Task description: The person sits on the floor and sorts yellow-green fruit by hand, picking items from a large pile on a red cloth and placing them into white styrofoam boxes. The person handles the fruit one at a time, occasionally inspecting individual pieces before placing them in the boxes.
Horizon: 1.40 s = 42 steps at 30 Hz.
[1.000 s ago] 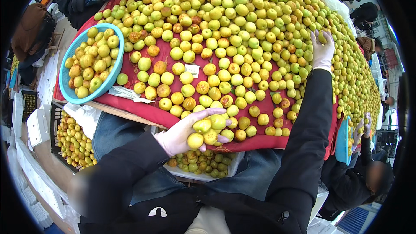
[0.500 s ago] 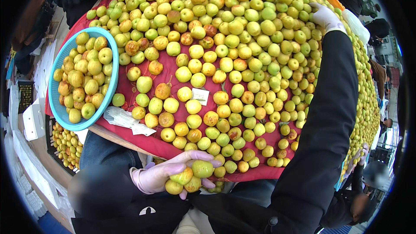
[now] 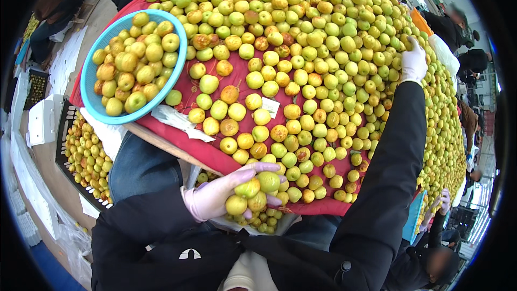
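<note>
A big table under a red cloth (image 3: 215, 156) is heaped with small green-yellow fruits (image 3: 301, 48). My left hand (image 3: 226, 196), in a pale pink glove, cups several fruits (image 3: 253, 194) at the near edge of the table. My right hand (image 3: 413, 62), in a white glove, reaches far across and rests on the heap at the right side. Both my sleeves are black. A teal bowl (image 3: 97, 108) full of the same fruits stands on the table's left corner.
A black crate (image 3: 81, 156) of fruits sits on the floor at left, beside white boxes (image 3: 43, 121). Under my left hand lies a tray of more fruits (image 3: 264, 223). Other people stand at the right side (image 3: 458, 21) and lower right (image 3: 431, 258).
The view has shifted, so the table sits higher and closer. My left hand, still cupping fruits, has stayed at the near edge. My right hand remains stretched onto the heap.
</note>
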Each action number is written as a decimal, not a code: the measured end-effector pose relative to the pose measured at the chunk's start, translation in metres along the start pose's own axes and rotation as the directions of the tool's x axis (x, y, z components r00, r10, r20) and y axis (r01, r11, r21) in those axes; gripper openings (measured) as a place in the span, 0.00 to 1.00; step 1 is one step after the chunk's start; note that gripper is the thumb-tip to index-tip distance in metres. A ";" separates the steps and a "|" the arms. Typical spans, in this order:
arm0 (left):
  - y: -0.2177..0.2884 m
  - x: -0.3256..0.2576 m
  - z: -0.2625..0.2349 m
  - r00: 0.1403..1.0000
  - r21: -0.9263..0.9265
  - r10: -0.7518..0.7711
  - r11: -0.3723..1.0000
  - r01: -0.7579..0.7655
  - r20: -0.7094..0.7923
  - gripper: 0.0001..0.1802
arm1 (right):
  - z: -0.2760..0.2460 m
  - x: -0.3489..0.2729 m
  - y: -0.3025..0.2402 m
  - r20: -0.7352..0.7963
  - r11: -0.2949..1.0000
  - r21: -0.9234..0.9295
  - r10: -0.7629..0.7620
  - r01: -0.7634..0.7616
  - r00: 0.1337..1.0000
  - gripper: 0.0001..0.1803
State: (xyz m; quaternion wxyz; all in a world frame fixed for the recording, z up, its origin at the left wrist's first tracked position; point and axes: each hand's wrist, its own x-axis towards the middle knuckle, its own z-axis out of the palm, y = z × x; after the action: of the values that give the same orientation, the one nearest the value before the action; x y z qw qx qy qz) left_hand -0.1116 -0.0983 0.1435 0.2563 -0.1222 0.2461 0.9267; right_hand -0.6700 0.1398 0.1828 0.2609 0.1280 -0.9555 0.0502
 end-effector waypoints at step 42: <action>-0.126 -0.275 -0.223 -0.293 0.504 0.472 0.421 -0.754 -0.832 0.18 | -0.226 -0.424 -0.229 0.507 0.275 0.859 -0.570 -0.431 0.646 0.26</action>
State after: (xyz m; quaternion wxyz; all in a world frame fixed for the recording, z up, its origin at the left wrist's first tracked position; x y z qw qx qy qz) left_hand 0.2086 -0.2341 0.0013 -0.5015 -0.5354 0.2562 0.6294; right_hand -0.1458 0.0492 0.1665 -0.2954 0.3136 -0.7228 0.5404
